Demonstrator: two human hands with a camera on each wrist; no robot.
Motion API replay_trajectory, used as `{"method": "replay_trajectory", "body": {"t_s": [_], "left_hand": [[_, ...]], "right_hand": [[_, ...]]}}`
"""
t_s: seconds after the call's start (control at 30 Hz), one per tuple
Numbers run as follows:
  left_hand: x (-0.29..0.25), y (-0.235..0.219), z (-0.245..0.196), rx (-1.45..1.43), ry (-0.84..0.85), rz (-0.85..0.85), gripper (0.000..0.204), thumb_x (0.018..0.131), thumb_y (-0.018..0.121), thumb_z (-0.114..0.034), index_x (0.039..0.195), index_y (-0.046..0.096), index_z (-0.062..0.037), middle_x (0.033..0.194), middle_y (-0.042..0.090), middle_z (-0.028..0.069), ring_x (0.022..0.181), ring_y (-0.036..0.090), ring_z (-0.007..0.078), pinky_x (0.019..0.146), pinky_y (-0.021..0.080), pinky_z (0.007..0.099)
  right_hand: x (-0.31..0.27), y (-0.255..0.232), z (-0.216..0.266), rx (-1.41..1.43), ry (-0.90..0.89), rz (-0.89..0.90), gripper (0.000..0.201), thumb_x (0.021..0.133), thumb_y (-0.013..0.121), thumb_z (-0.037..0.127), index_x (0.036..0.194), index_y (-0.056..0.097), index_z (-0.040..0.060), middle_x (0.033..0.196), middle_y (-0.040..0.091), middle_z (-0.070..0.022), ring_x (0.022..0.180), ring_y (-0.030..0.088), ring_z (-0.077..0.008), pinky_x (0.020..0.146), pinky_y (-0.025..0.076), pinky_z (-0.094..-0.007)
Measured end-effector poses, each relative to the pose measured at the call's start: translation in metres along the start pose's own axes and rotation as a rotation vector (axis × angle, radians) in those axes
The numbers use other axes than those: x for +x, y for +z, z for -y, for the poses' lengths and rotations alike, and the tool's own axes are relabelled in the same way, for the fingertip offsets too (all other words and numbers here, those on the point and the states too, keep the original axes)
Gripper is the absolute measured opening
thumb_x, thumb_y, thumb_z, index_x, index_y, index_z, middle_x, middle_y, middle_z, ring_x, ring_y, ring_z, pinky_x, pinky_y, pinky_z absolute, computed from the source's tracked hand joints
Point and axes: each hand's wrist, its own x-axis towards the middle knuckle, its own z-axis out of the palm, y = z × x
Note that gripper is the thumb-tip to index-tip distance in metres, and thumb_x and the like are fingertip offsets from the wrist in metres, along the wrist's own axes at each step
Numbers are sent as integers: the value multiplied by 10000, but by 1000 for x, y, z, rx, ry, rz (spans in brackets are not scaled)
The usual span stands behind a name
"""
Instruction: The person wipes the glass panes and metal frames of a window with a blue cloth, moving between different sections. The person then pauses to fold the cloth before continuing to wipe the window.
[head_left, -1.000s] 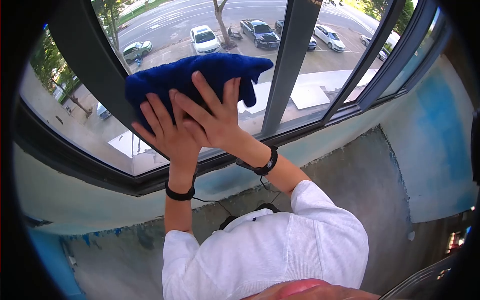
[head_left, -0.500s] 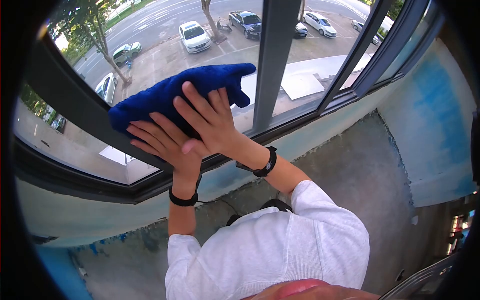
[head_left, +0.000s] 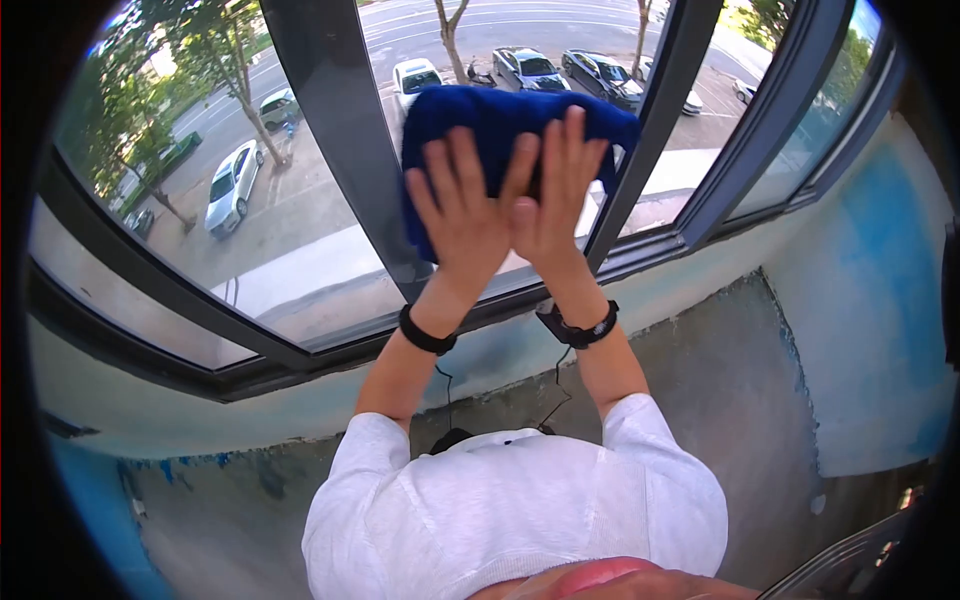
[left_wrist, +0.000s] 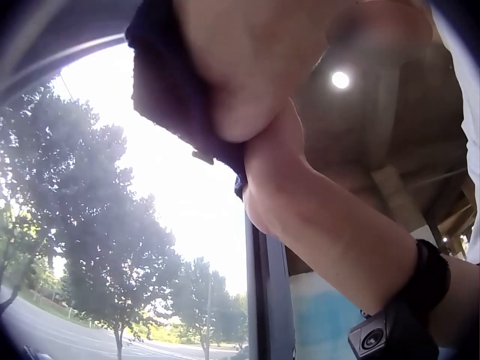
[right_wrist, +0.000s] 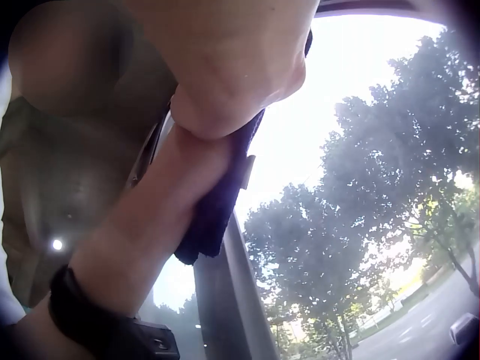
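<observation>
A blue plush cloth (head_left: 480, 106) is spread against the window glass in the head view. My left hand (head_left: 462, 212) presses flat on its lower left part, with the fingers straight and spread. Beside it, my right hand (head_left: 556, 205) presses on the right part, fingers pointing up and thumb close to the left hand. In the left wrist view the cloth (left_wrist: 169, 97) looks dark and lies between palm and pane. The right wrist view shows the cloth's edge (right_wrist: 214, 214) hanging below the hand. The palms' contact side is hidden.
A dark window post (head_left: 340, 130) stands left of the cloth and another post (head_left: 650, 130) to its right. The bottom frame (head_left: 330, 362) runs above a painted wall (head_left: 870, 300). Black bands (head_left: 428, 332) with thin cables are on both wrists. Parked cars lie outside.
Both hands and the cloth have swept rightward across the pane, after moving slightly left and down earlier. The hands now sit more upright, side by side instead of overlapping.
</observation>
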Motion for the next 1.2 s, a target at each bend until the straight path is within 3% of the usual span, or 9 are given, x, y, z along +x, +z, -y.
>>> {"method": "replay_trajectory", "body": {"t_s": [0.23,0.47,0.6,0.67,0.93,1.0,1.07,1.13,1.2], "left_hand": [[-50,21,-46,-53,248,52,463,1026,307,-386,1460,467,-400,1486,430,140,1432,323,298,1186,125,523],[-138,8,75,-9,128,-91,467,1012,383,-434,1478,412,-442,1516,410,104,1468,270,273,1190,119,536],[-179,-18,183,55,121,-101,565,899,581,-562,1431,481,-403,1580,220,208,1457,226,394,1117,192,667],[-197,-31,231,56,79,-150,530,929,583,-496,1428,484,-348,1511,286,246,1420,264,433,1083,248,697],[-223,-54,297,134,59,-132,482,945,564,-469,1413,515,-364,1441,371,227,1362,358,412,1071,328,636],[-227,-58,312,131,58,-138,482,949,558,-466,1415,511,-356,1427,377,230,1357,360,418,1066,331,643],[-230,-62,331,138,57,-144,481,952,552,-463,1417,507,-347,1414,384,232,1351,361,423,1061,333,649],[-234,-68,348,152,51,-140,485,956,542,-464,1422,498,-334,1389,391,246,1340,364,438,1043,345,666],[-234,-76,359,145,46,-124,454,964,548,-417,1400,508,-298,1387,382,263,1336,362,449,1030,352,680]], "right_hand": [[-78,-19,-36,29,130,-81,708,1027,282,433,1503,216,-88,1558,176,-353,1470,159,-477,1169,21,-589],[-148,68,57,97,52,-39,833,944,396,540,1507,227,-50,1569,161,-311,1464,102,-489,1125,-2,-671],[-159,131,141,115,-43,-7,791,920,460,525,1466,332,-33,1551,224,-299,1431,139,-514,1096,60,-692],[-165,155,183,100,-83,24,767,913,479,508,1449,367,-29,1543,247,-295,1418,159,-518,1086,79,-695],[-175,200,249,146,-102,23,672,894,533,431,1388,456,-18,1511,314,-295,1321,310,-482,1048,192,-636],[-170,207,262,163,-173,53,695,909,502,388,1429,390,-59,1520,265,-342,1428,198,-475,1110,64,-646],[-169,217,279,165,-165,47,687,915,508,387,1443,396,-36,1529,266,-332,1421,200,-492,1114,62,-642],[-168,224,295,139,-125,40,631,884,579,437,1336,516,1,1487,373,-278,1116,448,-448,956,279,-590],[-167,233,308,172,-118,11,600,885,591,408,1329,536,8,1485,390,-259,1063,470,-420,929,303,-571]]}}
